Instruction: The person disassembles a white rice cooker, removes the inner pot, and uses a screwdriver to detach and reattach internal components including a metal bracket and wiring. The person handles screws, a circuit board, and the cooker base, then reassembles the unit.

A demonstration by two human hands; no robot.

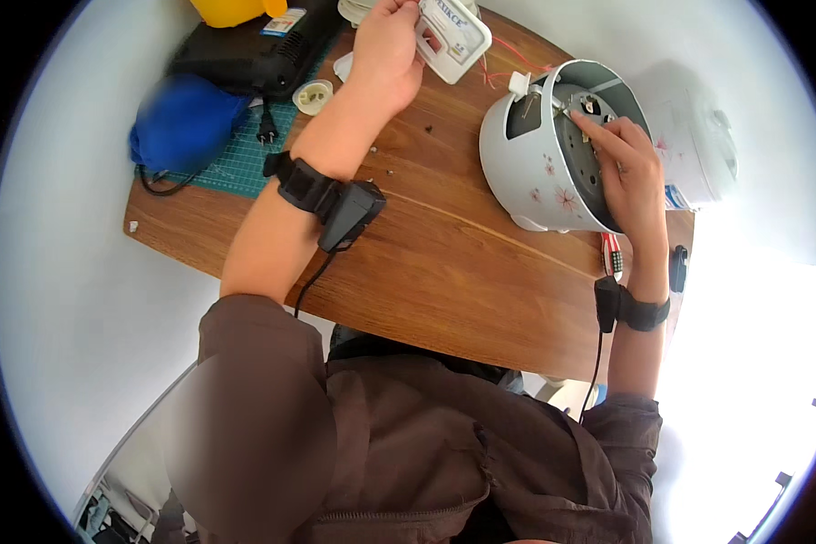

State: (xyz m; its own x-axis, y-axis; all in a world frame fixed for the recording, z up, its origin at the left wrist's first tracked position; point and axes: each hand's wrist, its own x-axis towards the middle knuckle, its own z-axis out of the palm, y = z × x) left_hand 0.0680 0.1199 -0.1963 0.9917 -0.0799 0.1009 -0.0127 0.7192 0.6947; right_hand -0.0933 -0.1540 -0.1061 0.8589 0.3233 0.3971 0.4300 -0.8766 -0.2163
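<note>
"Working with both hands apart, how are you best handling this?"

"By going lightly, I'm judging: your right hand (632,170) is better off easing the small metal part (560,108) than forcing it, while your left hand (388,56) is bearing the weight of the white panel (451,67). Red wires (487,72) are lying between panel and pot shell (537,174), so you're wanting some slack there; I cannot tell what they are joining."

"And where is everything sitting relative to your grip?"

"Your left fingers are closing on the panel's left edge, so most of it is jutting out to their right, over the table (453,258). Your right hand is reaching into the shell, over the plate with holes (582,168), its forefinger ending at that metal part. Whether you're pinching it or merely touching it, I cannot tell."
</note>
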